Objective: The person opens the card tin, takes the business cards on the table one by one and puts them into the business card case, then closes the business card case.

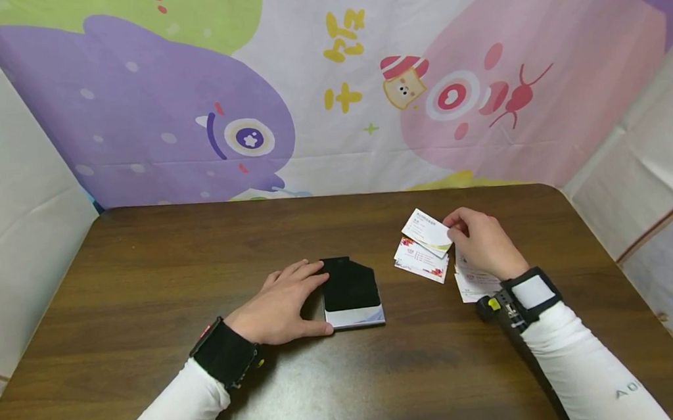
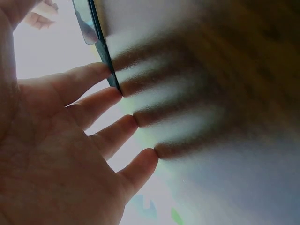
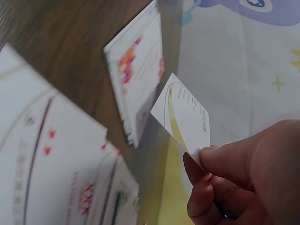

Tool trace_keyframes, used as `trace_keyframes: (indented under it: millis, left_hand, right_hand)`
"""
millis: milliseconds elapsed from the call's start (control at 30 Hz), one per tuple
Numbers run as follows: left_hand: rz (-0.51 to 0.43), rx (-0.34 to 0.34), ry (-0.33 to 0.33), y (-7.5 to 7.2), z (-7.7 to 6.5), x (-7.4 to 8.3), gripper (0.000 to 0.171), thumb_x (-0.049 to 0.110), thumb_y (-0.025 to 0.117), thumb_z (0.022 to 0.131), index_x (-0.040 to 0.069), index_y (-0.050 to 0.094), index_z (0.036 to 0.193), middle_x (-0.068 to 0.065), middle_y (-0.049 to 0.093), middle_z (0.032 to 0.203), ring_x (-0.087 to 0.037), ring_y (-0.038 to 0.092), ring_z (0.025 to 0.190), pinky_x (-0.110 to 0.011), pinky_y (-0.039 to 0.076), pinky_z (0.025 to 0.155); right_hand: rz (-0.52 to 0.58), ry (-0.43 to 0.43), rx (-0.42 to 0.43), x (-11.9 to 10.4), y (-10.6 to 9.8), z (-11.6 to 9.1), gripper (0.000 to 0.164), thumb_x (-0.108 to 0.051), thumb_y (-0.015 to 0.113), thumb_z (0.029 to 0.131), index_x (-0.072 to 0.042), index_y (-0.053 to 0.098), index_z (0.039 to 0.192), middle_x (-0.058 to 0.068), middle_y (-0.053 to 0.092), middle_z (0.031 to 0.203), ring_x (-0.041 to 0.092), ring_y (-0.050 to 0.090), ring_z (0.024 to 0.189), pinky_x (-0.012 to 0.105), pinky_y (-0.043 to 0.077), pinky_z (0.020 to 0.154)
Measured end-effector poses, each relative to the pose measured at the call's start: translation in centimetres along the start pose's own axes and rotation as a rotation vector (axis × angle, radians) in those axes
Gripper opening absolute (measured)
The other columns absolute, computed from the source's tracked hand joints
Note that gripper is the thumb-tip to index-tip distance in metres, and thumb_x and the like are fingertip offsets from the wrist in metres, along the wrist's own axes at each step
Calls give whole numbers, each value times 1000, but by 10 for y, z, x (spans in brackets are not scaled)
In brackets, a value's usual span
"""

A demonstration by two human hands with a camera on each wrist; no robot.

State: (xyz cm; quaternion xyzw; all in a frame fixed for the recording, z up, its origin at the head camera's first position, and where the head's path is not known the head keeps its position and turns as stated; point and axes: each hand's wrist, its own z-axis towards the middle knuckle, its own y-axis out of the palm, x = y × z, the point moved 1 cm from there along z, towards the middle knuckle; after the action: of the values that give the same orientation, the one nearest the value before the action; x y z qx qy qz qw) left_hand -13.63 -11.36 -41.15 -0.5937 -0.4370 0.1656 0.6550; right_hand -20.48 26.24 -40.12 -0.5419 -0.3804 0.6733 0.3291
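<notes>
With its fingers spread and nearly straight, my left hand (image 1: 281, 306) touches the left side of a black card case (image 1: 350, 288) on the table. The case has a pale, shiny strip along its near edge. In the left wrist view, fingertips of the left hand (image 2: 70, 140) meet the dark edge of the case (image 2: 97, 35). My right hand (image 1: 484, 244) pinches a white business card (image 3: 185, 117) by one corner between thumb and fingers. That card overlaps a flower-printed card (image 1: 418, 263) in the head view. More business cards (image 1: 474, 286) lie partly hidden beneath the right hand.
The brown wooden table (image 1: 197, 247) ends at a cartoon-printed cloth (image 1: 337, 144) along its far edge. White cloth panels (image 1: 18, 162) flank it on both sides. Each wrist wears a black strap (image 1: 223, 353).
</notes>
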Motion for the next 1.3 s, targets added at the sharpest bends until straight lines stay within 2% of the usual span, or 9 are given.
trace_keyframes:
  millis: [633, 900, 1100, 1300]
  left_hand:
    - [-1, 9, 6, 1, 0, 0, 90, 64, 67, 83, 10, 44, 152, -8, 29, 161, -33, 18, 149, -60, 22, 110]
    - [3, 9, 1, 1, 0, 0, 91, 64, 67, 83, 10, 44, 152, -8, 30, 161, -33, 18, 149, -60, 21, 110]
    - [2, 13, 1, 1, 0, 0, 91, 64, 68, 82, 10, 44, 152, -8, 30, 160, -33, 19, 148, -60, 21, 110]
    - [-3, 14, -4, 0, 0, 1, 91, 64, 69, 82, 11, 45, 152, -7, 30, 160, -32, 19, 148, -59, 21, 110]
  right_hand:
    - [50, -107, 54, -40, -12, -7, 11, -14, 62, 96, -10, 68, 104, 2, 61, 84, 19, 54, 73, 34, 43, 66]
    - [86, -129, -5, -52, -8, -8, 10, -13, 63, 96, -11, 68, 104, 1, 62, 84, 19, 54, 72, 34, 45, 63]
    - [119, -165, -58, -64, -3, -9, 10, -14, 63, 97, -14, 69, 105, -2, 65, 90, 17, 56, 76, 34, 46, 67]
    - [125, -198, -102, -76, 7, -11, 10, -16, 64, 97, -17, 68, 106, -5, 65, 92, 17, 54, 77, 33, 46, 66]
